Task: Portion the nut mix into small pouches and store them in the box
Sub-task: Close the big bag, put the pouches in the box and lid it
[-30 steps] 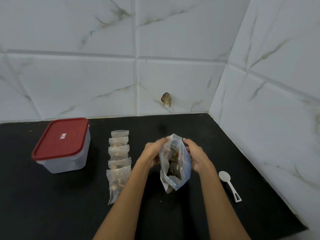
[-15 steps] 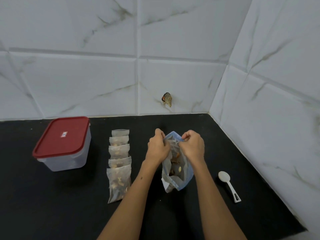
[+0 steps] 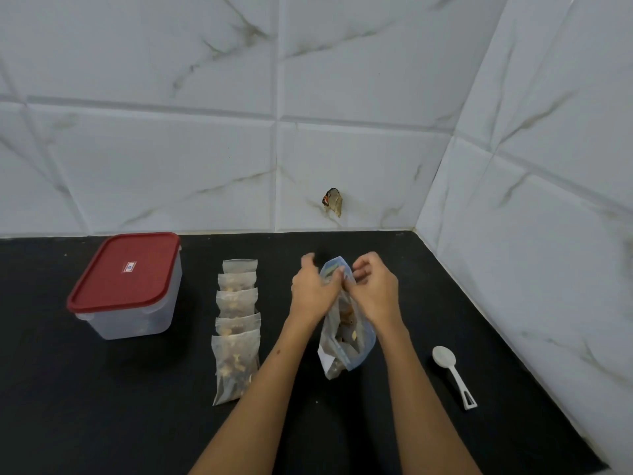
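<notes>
Here, a blue-edged plastic bag of nut mix [image 3: 346,334] stands near the middle of a black countertop [image 3: 102,406], its top raised toward the tiled wall. The bag looks soft and crinkly, light for its size, with loose nuts that would shift and slump if it tipped; its film is probably slippery. The best hold seems to be the firmer top edge, with one hand on either side.

The left hand [image 3: 313,293] is curled, its thumb and fingertips pinching the bag's top edge from the left. The right hand [image 3: 375,291] is curled too, pinching the same edge from the right. The two hands nearly touch.

To the left lies a row of five small pouches [image 3: 237,323], filled and overlapping. Farther left sits the clear box [image 3: 128,286] with its red lid on. A white spoon [image 3: 452,371] lies to the right of the bag.
</notes>
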The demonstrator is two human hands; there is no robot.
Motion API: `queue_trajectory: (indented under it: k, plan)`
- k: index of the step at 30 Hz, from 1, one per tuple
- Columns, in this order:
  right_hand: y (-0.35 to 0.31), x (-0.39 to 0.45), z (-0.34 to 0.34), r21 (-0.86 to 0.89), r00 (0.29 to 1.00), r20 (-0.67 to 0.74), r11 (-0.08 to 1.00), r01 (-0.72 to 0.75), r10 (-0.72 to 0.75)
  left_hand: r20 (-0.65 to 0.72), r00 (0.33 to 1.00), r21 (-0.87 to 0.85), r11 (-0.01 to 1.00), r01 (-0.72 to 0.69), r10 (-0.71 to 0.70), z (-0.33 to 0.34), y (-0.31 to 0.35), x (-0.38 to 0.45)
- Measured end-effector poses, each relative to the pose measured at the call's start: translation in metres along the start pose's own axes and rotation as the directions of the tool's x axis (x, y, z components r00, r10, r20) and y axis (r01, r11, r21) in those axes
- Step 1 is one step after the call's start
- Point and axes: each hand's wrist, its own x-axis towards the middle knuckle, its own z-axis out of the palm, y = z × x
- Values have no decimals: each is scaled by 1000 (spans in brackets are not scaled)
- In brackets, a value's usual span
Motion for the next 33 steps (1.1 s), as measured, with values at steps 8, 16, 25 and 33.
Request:
queue_trajectory:
  k: [8, 16, 25, 33]
  plan:
    - [41, -22, -26, 96, 634, 327, 642, -760, 701, 325, 823, -123, 843, 524, -465, -16, -14, -32]
    - [30, -31, -33, 479, 623, 617, 399, -782, 480, 506, 767, -378, 699, 608, -394, -15, -5, -34]
    - [23, -30, -40, 477, 642, 520, 432, -765, 563, 661, 702, -637, 298, 711, -263, -21, -19, -39]
    - [20, -35, -34, 543, 639, 529, 356, -761, 559, 599, 698, -630, 307, 713, -392, -15, -16, -41]
